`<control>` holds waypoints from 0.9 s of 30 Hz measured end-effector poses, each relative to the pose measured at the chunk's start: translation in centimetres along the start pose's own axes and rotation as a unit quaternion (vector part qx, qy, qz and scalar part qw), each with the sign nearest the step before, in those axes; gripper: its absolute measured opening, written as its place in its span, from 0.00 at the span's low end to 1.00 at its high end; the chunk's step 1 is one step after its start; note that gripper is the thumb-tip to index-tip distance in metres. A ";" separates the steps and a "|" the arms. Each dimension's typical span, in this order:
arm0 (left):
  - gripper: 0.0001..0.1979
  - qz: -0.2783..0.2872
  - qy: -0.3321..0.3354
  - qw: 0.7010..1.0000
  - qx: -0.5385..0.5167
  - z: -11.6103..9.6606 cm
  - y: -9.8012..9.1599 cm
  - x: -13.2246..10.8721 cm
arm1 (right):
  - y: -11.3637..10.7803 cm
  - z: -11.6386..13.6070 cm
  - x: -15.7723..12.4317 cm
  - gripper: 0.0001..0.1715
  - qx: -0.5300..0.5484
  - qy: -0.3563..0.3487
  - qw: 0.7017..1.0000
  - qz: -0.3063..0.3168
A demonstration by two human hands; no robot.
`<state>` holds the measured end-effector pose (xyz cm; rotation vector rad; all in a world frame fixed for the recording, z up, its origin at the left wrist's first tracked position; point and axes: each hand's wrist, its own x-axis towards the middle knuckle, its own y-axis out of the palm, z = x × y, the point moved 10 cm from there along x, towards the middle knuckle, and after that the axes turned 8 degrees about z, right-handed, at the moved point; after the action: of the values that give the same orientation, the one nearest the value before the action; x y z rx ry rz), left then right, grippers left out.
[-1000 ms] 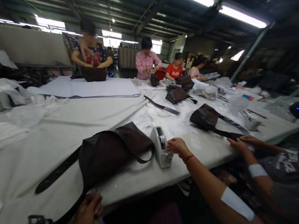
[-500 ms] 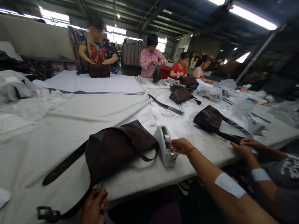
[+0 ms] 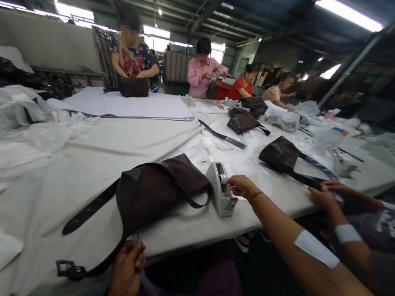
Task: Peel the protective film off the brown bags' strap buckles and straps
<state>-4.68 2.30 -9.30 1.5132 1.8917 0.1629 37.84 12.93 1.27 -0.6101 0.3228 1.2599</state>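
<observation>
Foremost, a dark brown leather shoulder bag (image 3: 158, 186) is laid on a white-covered work table (image 3: 68, 160) in the head view, with its punched belt-style strap (image 3: 90, 211) running toward the near edge and ending in a metal buckle (image 3: 70, 270). The strap is gripped at the table edge by the left hand (image 3: 125, 274), its fingers (image 3: 135, 259) curled closed. The right hand (image 3: 245, 187) is extended across the table, its fingers (image 3: 235, 179) held together and empty, just beside a white tape dispenser (image 3: 221, 190). A second brown bag (image 3: 279, 154) is placed further along, its strap touched by the two hands (image 3: 328, 190) of a co-worker in a grey T-shirt (image 3: 385, 240). Crumpled white plastic sheeting (image 3: 14, 128) is heaped at the left of the table. Further bags (image 3: 242, 121) and a loose dark strap (image 3: 223, 136) are laid beyond, near seated co-workers (image 3: 206, 66).
</observation>
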 end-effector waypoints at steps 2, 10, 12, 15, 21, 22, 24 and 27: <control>0.24 -0.001 -0.002 1.000 0.002 0.0 0.0 0.0 | -0.2 0.2 -0.2 0.11 0.030 0.012 0.999 0.008; 0.23 -0.002 -0.009 1.000 -0.008 0.3 -0.2 0.2 | -0.7 -3.6 -4.8 0.08 0.109 0.002 0.994 0.021; 0.23 -0.003 -0.012 1.000 -0.011 0.4 -0.2 0.1 | -0.6 -5.3 -5.7 0.08 0.132 -0.003 0.991 0.025; 0.23 -0.007 -0.013 1.000 -0.009 0.3 -0.1 0.1 | -0.4 -7.1 -6.5 0.08 0.175 -0.017 0.984 0.029; 0.24 -0.013 -0.008 1.000 -0.005 0.0 0.1 -0.2 | 0.1 -8.7 -6.9 0.09 0.173 -0.030 0.984 0.019; 0.24 -0.013 -0.007 1.000 -0.005 -0.1 0.1 -0.2 | 0.2 -8.8 -6.9 0.09 0.168 -0.031 0.985 0.017; 0.24 -0.013 -0.006 1.000 -0.005 -0.1 0.1 -0.3 | 0.4 -9.0 -6.8 0.09 0.161 -0.033 0.986 0.013; 0.23 -0.012 -0.004 1.000 -0.001 -0.1 0.0 -0.3 | 0.2 -8.9 -6.3 0.08 0.144 -0.044 0.989 -0.006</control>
<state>-4.68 2.09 -9.09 1.4870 1.9014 0.1467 36.69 2.77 -2.52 -0.3074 0.4180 1.1969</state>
